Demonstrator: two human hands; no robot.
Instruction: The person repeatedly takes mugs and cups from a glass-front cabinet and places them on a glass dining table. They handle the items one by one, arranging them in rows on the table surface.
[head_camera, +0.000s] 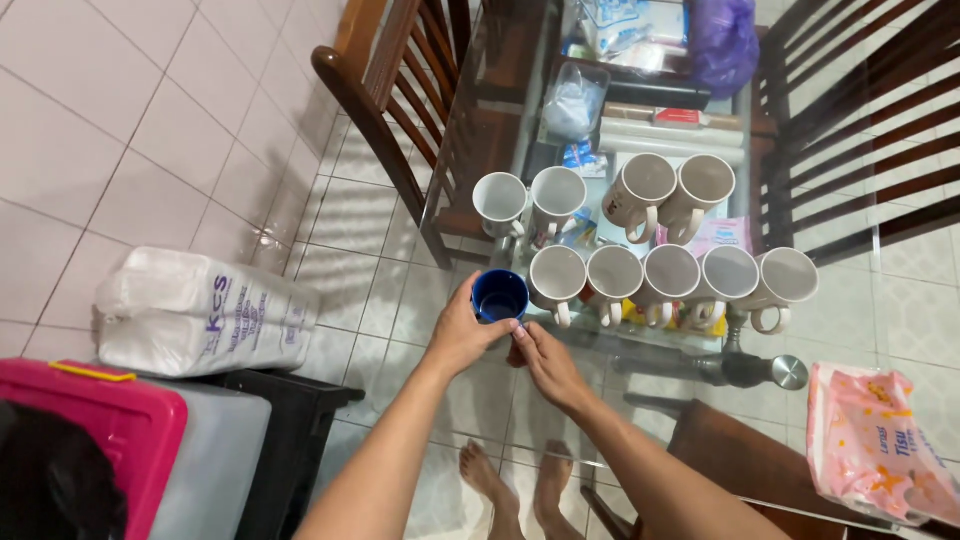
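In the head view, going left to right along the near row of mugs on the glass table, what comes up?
Blue mug held by left hand and right hand → five white mugs.

Dark blue mug (499, 296), upright, mouth open upward, empty inside, at the glass table's near-left edge
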